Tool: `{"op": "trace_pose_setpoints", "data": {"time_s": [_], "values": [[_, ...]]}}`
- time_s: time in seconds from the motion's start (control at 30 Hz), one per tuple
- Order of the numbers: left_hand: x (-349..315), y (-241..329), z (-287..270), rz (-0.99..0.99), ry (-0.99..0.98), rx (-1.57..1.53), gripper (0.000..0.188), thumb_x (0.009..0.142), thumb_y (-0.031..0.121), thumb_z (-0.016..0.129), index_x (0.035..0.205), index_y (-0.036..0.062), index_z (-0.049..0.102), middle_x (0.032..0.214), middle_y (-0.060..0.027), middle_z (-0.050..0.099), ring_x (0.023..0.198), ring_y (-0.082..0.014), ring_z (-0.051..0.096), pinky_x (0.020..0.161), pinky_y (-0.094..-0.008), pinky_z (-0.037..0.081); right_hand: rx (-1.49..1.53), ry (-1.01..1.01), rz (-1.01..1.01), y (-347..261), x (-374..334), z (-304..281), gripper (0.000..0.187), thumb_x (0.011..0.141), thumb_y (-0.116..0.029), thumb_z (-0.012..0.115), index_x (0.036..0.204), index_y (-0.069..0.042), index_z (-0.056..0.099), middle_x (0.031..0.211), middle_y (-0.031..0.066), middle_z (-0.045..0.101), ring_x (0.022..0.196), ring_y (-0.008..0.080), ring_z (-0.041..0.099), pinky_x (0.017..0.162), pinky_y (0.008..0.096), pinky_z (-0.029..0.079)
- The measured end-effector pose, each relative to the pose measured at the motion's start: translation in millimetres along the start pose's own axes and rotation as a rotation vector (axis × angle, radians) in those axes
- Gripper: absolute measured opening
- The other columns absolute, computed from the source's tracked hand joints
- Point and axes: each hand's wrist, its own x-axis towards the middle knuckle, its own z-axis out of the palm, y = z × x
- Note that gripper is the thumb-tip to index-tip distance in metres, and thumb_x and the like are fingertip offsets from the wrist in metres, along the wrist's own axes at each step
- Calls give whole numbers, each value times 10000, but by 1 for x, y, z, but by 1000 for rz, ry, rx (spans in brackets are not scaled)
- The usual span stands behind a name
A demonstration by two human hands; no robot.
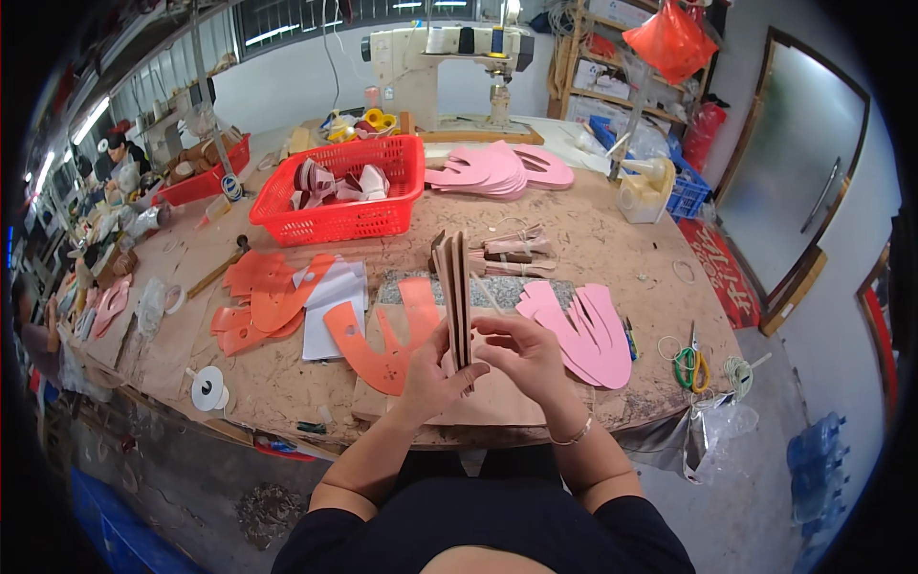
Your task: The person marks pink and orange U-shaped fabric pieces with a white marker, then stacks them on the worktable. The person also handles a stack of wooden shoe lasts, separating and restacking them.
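Observation:
Over the near middle of the table, my left hand is closed around a narrow bundle of strips, dark brown and pale pink, standing nearly upright. My right hand is bent beside the bundle's right side, thumb and fingers apart, fingertips close to its edge; whether they touch it I cannot tell. Beneath my hands is a pale board. Orange cut pattern pieces lie left of my hands, and pink cut pieces lie to the right. Behind the bundle are more tied strips and a speckled grey slab.
A red basket holds folded pieces. Pink pieces are stacked beyond, before a sewing machine. More orange pieces overlap white paper. Scissors lie right; a hammer and white spool left. A person is far left.

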Motion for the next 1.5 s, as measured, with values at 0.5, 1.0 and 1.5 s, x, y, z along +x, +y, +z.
{"op": "trace_pose_setpoints", "data": {"time_s": [0.5,1.0,1.5], "values": [[-3,-13,-10,-57,16,13,775,830,29,756,1490,7,349,1295,-117,592,1111,-157,594,929,-296,490,167,22,3,21,-4,24,241,896,-31,694,1125,45,689,1053,67,644,912,111,620,756,220,507],[1,-32,10,40,52,-479,473,1011,133,521,1467,58,419,748,59,512,551,-22,411,472,-194,286,13,200,-153,18,-7,34,232,877,4,703,1107,30,708,1037,84,668,907,115,630,760,216,500],[-4,-30,8,12,66,-284,543,962,36,575,1478,87,414,1020,-13,591,805,-79,551,667,-200,442,-153,135,-87,0,-5,20,198,828,-39,728,1014,29,733,877,77,716,615,49,539,550,211,440]]}}
